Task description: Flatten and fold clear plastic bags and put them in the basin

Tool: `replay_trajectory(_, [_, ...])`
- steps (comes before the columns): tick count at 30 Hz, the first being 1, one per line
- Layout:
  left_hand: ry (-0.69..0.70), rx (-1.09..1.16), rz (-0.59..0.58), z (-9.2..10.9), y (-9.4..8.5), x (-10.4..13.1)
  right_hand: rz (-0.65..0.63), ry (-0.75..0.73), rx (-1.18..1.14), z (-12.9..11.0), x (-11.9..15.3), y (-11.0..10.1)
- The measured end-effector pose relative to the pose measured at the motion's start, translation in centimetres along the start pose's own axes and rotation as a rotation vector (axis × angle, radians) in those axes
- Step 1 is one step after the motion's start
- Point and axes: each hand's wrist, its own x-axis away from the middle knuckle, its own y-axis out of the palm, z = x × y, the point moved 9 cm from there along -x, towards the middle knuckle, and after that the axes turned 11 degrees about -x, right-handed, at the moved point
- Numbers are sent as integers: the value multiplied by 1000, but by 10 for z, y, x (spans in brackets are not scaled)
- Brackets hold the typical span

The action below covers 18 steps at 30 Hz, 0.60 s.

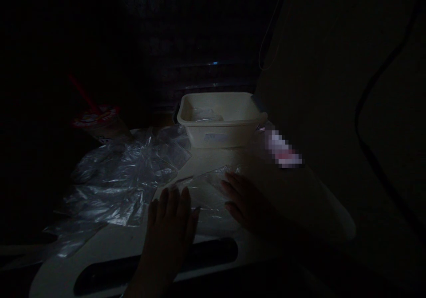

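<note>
In dim light, a clear plastic bag (208, 185) lies flat on the pale tabletop (109, 245). My left hand (171, 220) rests at the bag's left side, palm down with its fingers stretched out. At the bag's right side my right hand (244, 198) lies with fingers extended and a little apart. Neither hand appears to grip anything. A heap of crumpled clear plastic bags (123, 174) spreads to the left of my left hand. Beyond both hands stands a cream plastic basin (219, 134) with some clear plastic inside.
A cup with a red lid and red straw (96, 116) stands at the back left. To the right of the basin is a blurred-out lit object (282, 149). A dark slot (213, 251) runs along the table's near edge. A dark cable (366, 151) hangs at the right.
</note>
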Motion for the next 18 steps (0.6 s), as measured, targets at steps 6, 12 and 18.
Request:
replay_trajectory(6, [14,50,-52,11,-7,-7,-19,9,-11,3,0,2])
replay_trajectory(12, [140,221,-24,52,-7,-1,-43,-12,14,3,0,5])
replay_trajectory(18, [214,136,-34,51,-5,3,-85,65,109,28,-6,3])
